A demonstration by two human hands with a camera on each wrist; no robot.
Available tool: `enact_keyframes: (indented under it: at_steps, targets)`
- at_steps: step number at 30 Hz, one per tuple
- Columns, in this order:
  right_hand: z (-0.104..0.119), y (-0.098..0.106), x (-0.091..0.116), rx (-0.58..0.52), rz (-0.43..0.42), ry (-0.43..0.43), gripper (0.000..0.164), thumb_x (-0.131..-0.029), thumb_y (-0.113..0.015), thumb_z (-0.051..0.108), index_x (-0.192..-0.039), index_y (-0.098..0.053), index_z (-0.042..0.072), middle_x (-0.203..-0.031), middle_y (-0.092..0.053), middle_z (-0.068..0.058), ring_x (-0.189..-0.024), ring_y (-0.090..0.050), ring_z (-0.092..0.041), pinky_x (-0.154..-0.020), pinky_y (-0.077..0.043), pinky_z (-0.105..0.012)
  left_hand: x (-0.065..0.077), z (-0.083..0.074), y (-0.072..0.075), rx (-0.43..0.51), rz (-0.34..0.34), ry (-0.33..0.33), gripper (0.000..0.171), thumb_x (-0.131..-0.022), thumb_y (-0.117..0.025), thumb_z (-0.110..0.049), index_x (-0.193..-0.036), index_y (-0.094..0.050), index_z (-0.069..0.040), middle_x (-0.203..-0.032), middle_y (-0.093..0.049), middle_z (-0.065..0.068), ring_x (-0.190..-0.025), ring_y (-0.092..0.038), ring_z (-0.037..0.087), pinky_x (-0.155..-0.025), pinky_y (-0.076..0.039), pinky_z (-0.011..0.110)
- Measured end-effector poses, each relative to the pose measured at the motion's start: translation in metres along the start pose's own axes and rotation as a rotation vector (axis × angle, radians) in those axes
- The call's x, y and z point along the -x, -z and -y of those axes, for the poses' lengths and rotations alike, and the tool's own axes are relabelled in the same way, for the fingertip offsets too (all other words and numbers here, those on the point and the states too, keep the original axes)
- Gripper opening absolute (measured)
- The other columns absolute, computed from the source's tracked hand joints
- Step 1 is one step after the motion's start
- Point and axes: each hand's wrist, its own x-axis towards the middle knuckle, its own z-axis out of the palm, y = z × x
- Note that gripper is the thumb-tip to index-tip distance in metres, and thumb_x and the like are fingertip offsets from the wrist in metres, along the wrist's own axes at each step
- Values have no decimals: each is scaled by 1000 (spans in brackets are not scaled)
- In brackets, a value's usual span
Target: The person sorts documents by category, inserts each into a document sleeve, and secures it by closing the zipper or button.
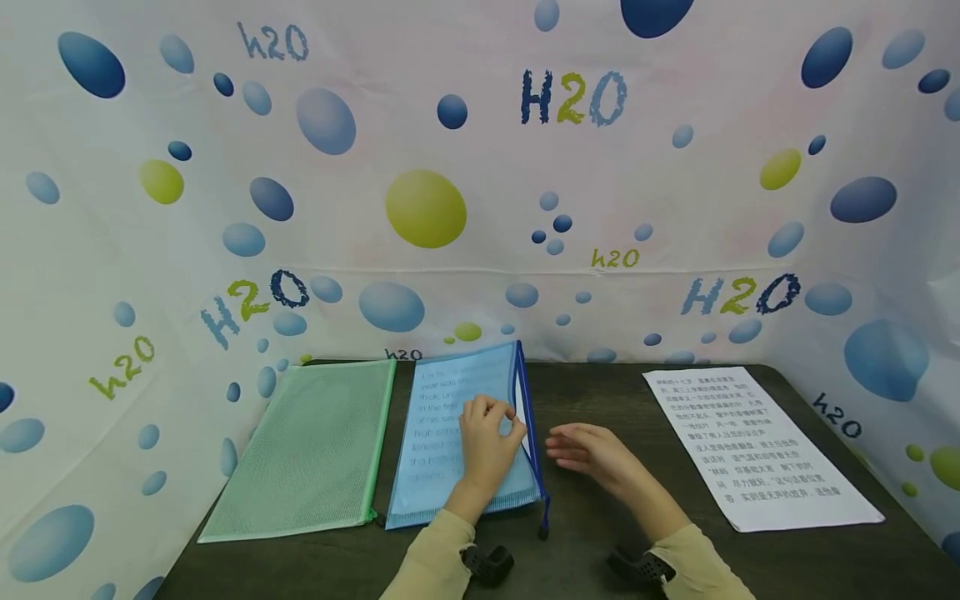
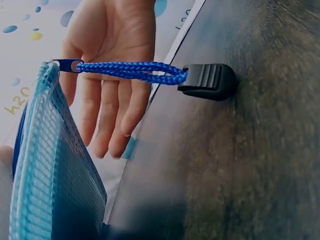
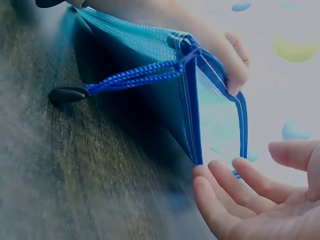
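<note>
A blue mesh zipper pouch (image 1: 435,417) lies on the dark table, with printed text showing through its top. My left hand (image 1: 486,442) is over the pouch and pinches the upper edge of its unzipped right side, which gapes in the right wrist view. Beside that opening is my right hand (image 1: 592,454), its fingers (image 3: 257,182) extended and gently bent, holding nothing. Whether its fingertips touch the pouch edge is unclear. From the zipper's near end hangs a braided blue pull cord (image 2: 135,70) with a black tab (image 2: 210,81).
A green mesh pouch (image 1: 307,450) lies left of the blue one. On the right of the wooden table (image 1: 600,542) is a white sheet (image 1: 757,450) with printed characters. A patterned cloth backdrop (image 1: 495,150) rises behind and at both sides.
</note>
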Motion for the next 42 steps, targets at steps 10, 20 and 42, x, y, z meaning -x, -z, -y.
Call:
enact_keyframes:
  at_steps: [10, 20, 42]
  targets:
    - [-7, 13, 13, -300, 294, -181, 50, -105, -40, 33, -130, -50, -8, -118, -68, -14, -112, -66, -26, -97, -52, -37, 0, -1, -1, -2, -16, -7, 14, -70, -74, -7, -71, -61, -13, -83, -50, 2, -78, -41, 16, -75, -36, 33]
    - [-13, 7, 11, -293, 487, -228, 40, -107, -33, 33, -113, -62, 6, -106, -70, -4, -101, -68, -17, -97, -52, -36, 1, 3, -2, 8, -46, -11, 14, -69, -74, -6, -70, -61, -12, -82, -50, 2, -76, -41, 16, -73, -36, 33]
    - [-22, -8, 9, -350, 649, -246, 39, -108, -26, 29, -100, -62, 16, -94, -73, 4, -94, -71, -11, -88, -55, -29, 2, 9, -5, 45, -36, 21, 13, -69, -71, -4, -70, -62, -12, -83, -50, 3, -77, -40, 17, -73, -35, 32]
